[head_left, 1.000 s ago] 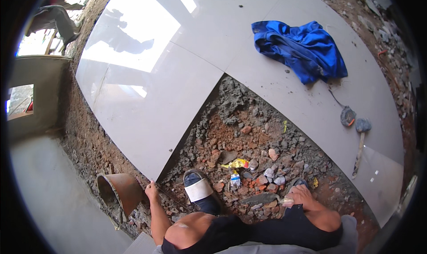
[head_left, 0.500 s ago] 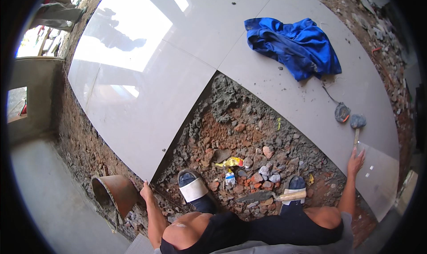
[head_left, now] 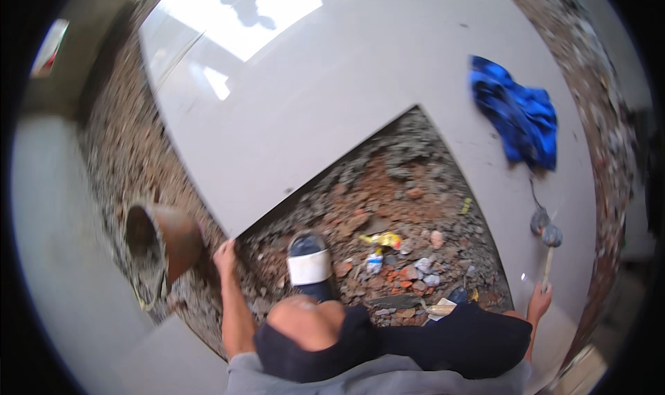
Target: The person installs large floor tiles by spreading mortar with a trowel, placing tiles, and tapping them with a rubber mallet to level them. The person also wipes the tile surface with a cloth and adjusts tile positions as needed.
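Observation:
My right hand (head_left: 539, 301) is closed round the handle of a rubber mallet (head_left: 552, 236), whose dark head lies over the pale floor tiles (head_left: 360, 56) on the right. At the tiles' near left corner, my left hand (head_left: 225, 255) has its fingers closed; what they hold, if anything, is hidden. Between my feet a trowel (head_left: 398, 302) with a wooden handle lies on the rubble bed (head_left: 374, 180). Beside the mallet head sits a small round dark tool (head_left: 539, 220) with a cord.
A bunched blue cloth (head_left: 516, 114) lies on the tiles at the right. Left of my left hand, a tilted bucket (head_left: 176, 243) stands on the rubble strip. A yellow wrapper (head_left: 384, 240) and broken stones litter the bed. Walls rise at the far left.
The view has swung, shifting the tiles and cloth rightward. My right hand stays on the mallet, whose head now sits closer to the round tool. My left hand remains by the tile corner.

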`<state>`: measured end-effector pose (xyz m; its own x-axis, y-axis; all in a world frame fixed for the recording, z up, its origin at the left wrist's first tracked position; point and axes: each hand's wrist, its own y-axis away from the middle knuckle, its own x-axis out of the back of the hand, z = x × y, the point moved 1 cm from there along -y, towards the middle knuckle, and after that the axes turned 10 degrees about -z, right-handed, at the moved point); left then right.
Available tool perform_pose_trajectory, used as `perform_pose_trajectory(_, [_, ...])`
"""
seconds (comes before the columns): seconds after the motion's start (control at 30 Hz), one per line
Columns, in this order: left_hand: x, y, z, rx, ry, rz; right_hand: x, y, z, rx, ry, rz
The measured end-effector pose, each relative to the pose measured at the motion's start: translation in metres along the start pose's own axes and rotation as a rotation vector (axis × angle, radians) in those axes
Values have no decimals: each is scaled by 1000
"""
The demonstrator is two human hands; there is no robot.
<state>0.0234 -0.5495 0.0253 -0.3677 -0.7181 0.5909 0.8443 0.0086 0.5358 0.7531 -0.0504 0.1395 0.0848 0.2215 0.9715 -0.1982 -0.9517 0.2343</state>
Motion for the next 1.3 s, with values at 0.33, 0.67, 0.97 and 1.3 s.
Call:
perform_pose_trajectory(0.33, [-10,4,3,53,452,-114,82,134,-516,1385,335,-496])
perform_pose_trajectory(0.67, [15,0,-5,-78,542,-507,-38,447,-826,2080,926,-423])
perform_pose_trajectory(0.97, [19,-3,-13,-101,557,-607,-53,529,-878,2248,1215,-139])
perform_pose_trajectory(1.3, [22,-6,-13,-82,543,-648,-48,547,-884,2218,1314,-144])
